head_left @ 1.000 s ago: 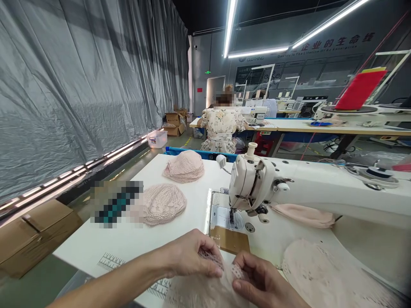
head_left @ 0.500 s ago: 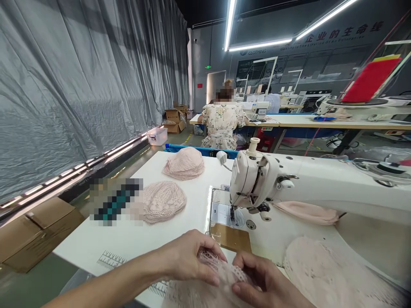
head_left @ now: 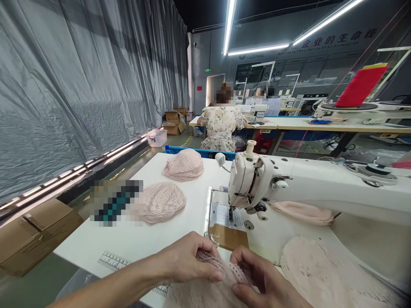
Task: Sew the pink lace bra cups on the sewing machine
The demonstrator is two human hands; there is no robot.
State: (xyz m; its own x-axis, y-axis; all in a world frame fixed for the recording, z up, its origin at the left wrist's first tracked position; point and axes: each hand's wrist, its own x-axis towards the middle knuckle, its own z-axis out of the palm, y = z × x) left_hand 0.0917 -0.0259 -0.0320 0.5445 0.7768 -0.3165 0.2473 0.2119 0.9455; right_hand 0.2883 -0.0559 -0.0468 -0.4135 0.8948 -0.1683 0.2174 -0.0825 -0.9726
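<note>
A pale pink piece of lace fabric (head_left: 205,293) is held at the table's front edge, its scalloped, openwork border uppermost. My left hand (head_left: 186,261) pinches that border between thumb and fingers. On the other side, my right hand (head_left: 260,278) grips the same lace, thumb below and fingers curled above. Just beyond both hands stands a white sewing machine (head_left: 253,179), its presser foot over the metal needle plate (head_left: 221,214). A brown block (head_left: 228,236) lies between the plate and my hands. The lower part of the lace runs out of view.
Two stacks of pink lace cups, a nearer one (head_left: 163,203) and a farther one (head_left: 184,164), sit on the white table (head_left: 192,214). More lace pieces (head_left: 314,265) lie at right. Folded pink fabric (head_left: 303,212) rests under the machine arm. A person (head_left: 221,119) sits ahead.
My left thumb has shifted slightly right along the lace border, and the border is bunched a little more between my hands. The view has turned slightly; both hands keep their hold.
</note>
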